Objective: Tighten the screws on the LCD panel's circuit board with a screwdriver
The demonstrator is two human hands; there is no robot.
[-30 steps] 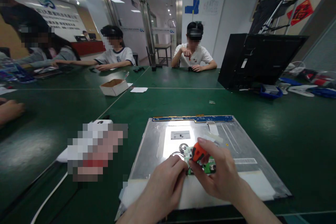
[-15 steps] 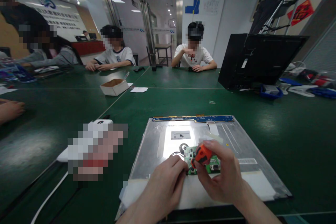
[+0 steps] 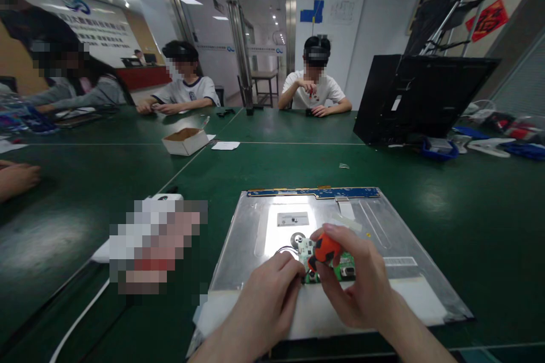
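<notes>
A silver metal display panel (image 3: 383, 227) lies back-up on the green table before me. On its near middle sits a small green circuit board (image 3: 344, 270). My right hand (image 3: 355, 286) is closed round an orange-handled screwdriver (image 3: 323, 249), its tip down on the board. My left hand (image 3: 266, 300) rests on the panel with fingertips pinched at the board's left edge; what they pinch is too small to make out.
A blurred patch (image 3: 155, 249) covers something left of the panel. A small open cardboard box (image 3: 185, 140) stands further back. A black monitor shell (image 3: 419, 96) stands at the right with clutter beside it. Several people sit round the table's far and left sides.
My right hand has turned the screwdriver handle slightly, shifting it a little right then back left. My left hand has stayed put. People across the table moved their arms a little.
</notes>
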